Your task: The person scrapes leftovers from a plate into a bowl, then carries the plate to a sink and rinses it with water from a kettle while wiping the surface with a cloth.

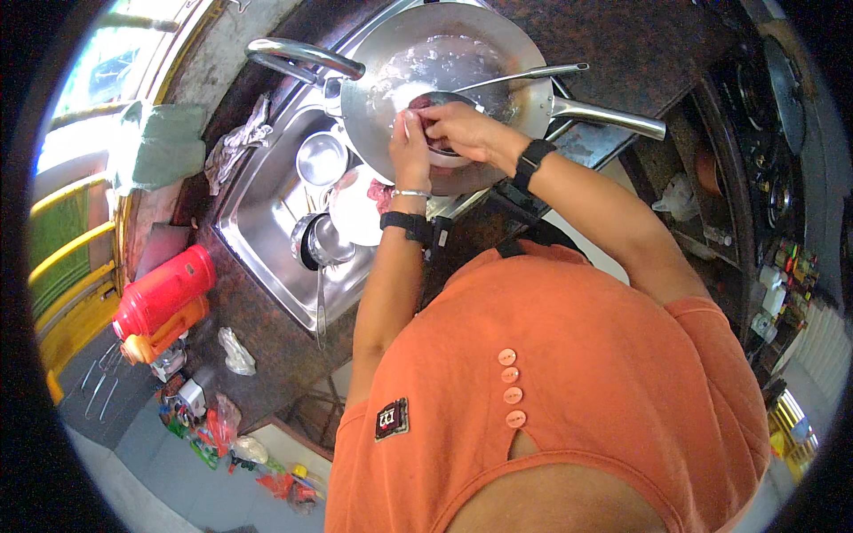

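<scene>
A large metal wok (pixel 393 53) lies over the sink, with water in it. Inside it is a smaller round vessel (pixel 443 158) holding something dark red, perhaps meat. My left hand (pixel 408 143) and my right hand (pixel 460 130) meet over this vessel, fingers together on a dark red piece (pixel 421 102) that they partly hide. A metal utensil's handle (pixel 553 70) rests across the wok beyond my right hand. Below the wok, a white plate (pixel 350 213) with a reddish piece of meat (pixel 380 196) sits beside my left wrist.
The steel sink (pixel 266 193) holds small metal pots (pixel 322 158) and a ladle. A curved faucet (pixel 306 53) reaches over the wok's left rim. The wok's long handle (pixel 613 118) sticks out right. A crumpled cloth (pixel 240 143) and a red thermos flask (pixel 166 290) are at left.
</scene>
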Tool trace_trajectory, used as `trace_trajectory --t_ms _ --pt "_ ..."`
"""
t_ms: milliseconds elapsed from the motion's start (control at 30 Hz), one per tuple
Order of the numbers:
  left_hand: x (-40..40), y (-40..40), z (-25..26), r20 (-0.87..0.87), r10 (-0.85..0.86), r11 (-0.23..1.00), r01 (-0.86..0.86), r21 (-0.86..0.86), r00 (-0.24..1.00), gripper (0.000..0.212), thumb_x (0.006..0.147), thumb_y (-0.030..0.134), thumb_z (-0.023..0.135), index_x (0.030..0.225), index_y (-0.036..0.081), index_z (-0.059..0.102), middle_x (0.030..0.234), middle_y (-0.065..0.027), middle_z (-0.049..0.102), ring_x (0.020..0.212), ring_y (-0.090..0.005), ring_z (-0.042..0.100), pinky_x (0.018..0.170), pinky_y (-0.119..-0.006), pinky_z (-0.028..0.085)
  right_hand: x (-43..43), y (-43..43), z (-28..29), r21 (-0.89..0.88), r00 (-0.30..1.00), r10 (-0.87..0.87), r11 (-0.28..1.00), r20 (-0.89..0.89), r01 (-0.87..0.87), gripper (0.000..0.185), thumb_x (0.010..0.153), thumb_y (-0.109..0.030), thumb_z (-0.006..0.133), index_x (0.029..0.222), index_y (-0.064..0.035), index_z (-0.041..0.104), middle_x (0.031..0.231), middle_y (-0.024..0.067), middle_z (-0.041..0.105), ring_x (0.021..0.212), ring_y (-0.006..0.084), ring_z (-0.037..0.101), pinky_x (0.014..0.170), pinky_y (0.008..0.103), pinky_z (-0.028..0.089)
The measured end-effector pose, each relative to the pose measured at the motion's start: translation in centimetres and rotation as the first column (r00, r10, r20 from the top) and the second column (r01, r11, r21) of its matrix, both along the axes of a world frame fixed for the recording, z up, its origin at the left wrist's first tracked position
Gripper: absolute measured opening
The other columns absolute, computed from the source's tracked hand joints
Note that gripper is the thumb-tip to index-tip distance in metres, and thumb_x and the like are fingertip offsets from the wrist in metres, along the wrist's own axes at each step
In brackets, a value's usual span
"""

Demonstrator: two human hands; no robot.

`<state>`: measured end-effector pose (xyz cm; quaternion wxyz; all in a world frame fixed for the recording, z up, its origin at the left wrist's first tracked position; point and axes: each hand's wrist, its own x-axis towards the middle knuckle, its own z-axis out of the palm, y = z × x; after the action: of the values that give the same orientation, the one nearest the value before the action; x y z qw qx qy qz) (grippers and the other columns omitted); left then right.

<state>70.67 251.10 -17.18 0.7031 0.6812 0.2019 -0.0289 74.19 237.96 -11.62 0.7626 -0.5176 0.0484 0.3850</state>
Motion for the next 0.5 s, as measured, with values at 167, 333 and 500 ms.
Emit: trace_trajectory --t_ms 167,333,500 --pt "0.6 -0.9 6.1 -0.234 0.053 0.996 -0.068 -0.057 0.971 0.056 0.098 0.048 0.052 0.134 0.006 0.054 0.105 -0.0108 0.064 0.072 -0.0197 0.065 0.046 -0.033 0.055 0.0 -4.1 0.9 -0.498 0.622 0.516 0.838 0.59 -0.223 0.034 0.076 0.005 0.055 0.105 -0.0044 0.071 0.096 0.0129 0.069 0.088 0.0271 0.065 0.077 0.0391 0.05" --pt "0.4 -1.5 6.7 -0.201 0.075 0.997 -0.077 -0.001 0.977 0.058 0.097 0.045 0.053 0.139 0.005 0.048 0.11 -0.0158 0.062 0.059 -0.0215 0.065 0.037 -0.034 0.055 0.3 -4.2 1.9 -0.923 0.348 0.861 0.384 0.37 0.03 0.037 0.074 -0.001 0.058 0.109 -0.0018 0.067 0.119 0.0214 0.063 0.108 0.0334 0.061 0.093 0.0445 0.048" --pt "0.6 -0.5 4.3 -0.26 -0.057 0.981 0.006 -0.196 0.964 0.058 0.097 0.054 0.047 0.13 0.005 0.051 0.115 -0.0172 0.061 0.069 -0.033 0.069 0.048 -0.047 0.061 1.6 -3.1 0.6 -0.619 0.529 0.575 0.777 0.625 -0.114 0.048 0.082 -0.004 0.057 0.13 -0.0022 0.055 0.145 0.0202 0.045 0.133 0.0331 0.044 0.11 0.0402 0.036"
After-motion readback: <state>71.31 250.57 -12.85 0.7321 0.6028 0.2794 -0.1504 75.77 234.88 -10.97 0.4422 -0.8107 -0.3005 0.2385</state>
